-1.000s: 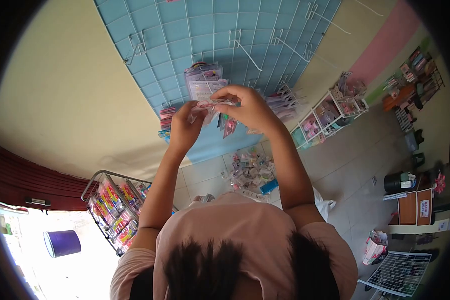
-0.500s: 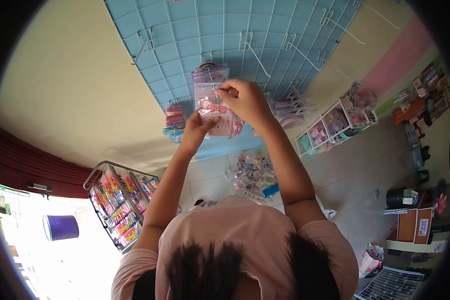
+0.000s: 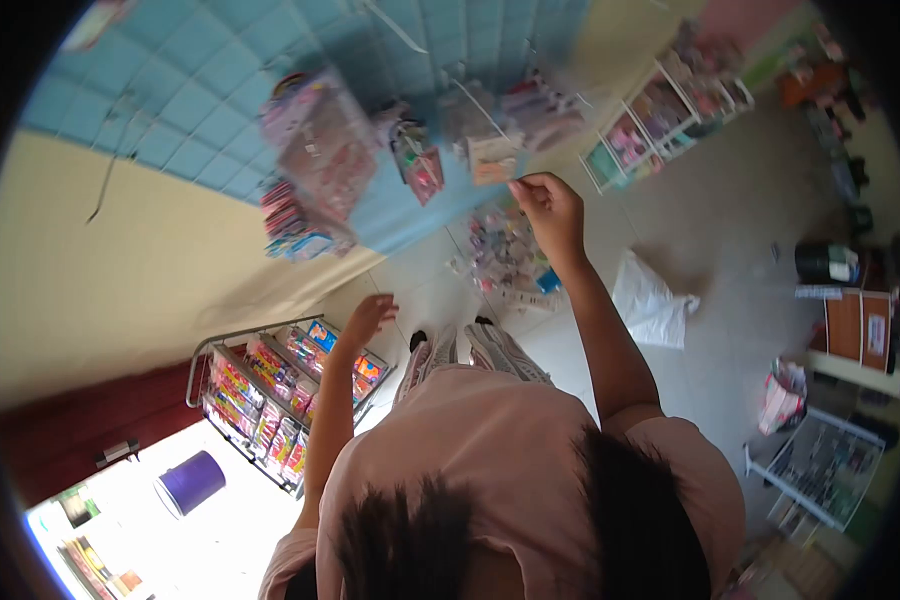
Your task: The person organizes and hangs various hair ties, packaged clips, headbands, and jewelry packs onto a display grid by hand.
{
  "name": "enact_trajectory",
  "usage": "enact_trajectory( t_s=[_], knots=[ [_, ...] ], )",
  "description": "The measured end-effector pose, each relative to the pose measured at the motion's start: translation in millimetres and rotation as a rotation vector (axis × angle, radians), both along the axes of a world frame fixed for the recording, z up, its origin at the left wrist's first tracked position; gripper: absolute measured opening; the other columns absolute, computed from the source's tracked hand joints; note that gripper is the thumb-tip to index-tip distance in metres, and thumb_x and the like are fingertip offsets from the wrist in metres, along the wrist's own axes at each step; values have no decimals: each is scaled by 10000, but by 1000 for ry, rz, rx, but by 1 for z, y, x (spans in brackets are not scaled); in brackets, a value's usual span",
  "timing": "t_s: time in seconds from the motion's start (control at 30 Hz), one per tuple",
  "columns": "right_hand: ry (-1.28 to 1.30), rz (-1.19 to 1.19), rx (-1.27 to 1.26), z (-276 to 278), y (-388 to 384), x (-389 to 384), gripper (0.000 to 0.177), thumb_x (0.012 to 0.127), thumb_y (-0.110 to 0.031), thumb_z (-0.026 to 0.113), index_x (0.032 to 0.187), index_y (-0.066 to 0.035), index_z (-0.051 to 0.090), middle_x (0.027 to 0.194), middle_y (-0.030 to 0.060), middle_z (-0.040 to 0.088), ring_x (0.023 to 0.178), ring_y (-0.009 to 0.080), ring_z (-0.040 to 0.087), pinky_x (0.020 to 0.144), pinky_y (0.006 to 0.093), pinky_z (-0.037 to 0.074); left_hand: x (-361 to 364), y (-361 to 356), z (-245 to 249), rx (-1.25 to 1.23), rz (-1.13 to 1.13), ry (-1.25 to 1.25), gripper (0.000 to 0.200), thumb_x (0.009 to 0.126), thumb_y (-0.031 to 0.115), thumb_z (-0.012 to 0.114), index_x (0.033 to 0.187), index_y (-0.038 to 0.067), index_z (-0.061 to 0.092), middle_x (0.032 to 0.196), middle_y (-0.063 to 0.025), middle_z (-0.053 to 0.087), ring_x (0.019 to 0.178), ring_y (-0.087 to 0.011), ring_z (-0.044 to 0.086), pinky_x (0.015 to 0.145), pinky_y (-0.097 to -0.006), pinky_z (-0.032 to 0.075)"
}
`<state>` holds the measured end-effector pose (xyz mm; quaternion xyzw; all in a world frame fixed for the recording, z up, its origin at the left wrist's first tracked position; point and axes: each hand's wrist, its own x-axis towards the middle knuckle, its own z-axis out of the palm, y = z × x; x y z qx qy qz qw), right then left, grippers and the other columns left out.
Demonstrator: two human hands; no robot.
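Note:
My right hand (image 3: 553, 212) is raised before the wire grid, thumb and fingertips pinched at the lower corner of a small packet with a pale orange part (image 3: 493, 160), which hangs among other packets. My left hand (image 3: 372, 316) is lower, with nothing in it and its fingers apart. Up and left of it, large clear packets with pink contents (image 3: 327, 160) hang on the blue grid (image 3: 195, 85), blurred by motion. Between them and my right hand hangs a narrow dark and pink packet (image 3: 419, 165).
A pile of small bagged goods (image 3: 500, 250) lies on the floor below the grid. A white bag (image 3: 652, 302) is to the right. A rack of colourful packets (image 3: 270, 390) stands left, a white shelf (image 3: 660, 120) upper right, a purple bucket (image 3: 191, 483) lower left.
Both hands have left the pink packet, which now hangs on the grid. My right hand is at another packet farther right; my left hand has dropped and opened. The view has turned.

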<state>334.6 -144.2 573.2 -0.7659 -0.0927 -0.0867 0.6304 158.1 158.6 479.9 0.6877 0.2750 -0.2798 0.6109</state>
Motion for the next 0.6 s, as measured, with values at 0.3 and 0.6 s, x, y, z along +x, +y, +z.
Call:
enact_trajectory(
  t_s=[0.3,0.6],
  knots=[
    [701,239,-740,-208,-98,-170,239,770,-273,674,810,-38,680,721,121,673,638,217,654,633,350,516,-102,-27,-129,443,-871,62,357,835,329,597,1096,86,623,991,-185,664,928,-356,632,825,-433,492],
    [1072,318,-859,-243,-55,-274,248,675,-260,665,771,-33,694,714,151,675,682,278,663,686,365,527,-75,-48,-153,491,-1286,1,215,783,196,534,858,72,694,933,-193,661,899,-381,626,786,-448,502]
  ],
)
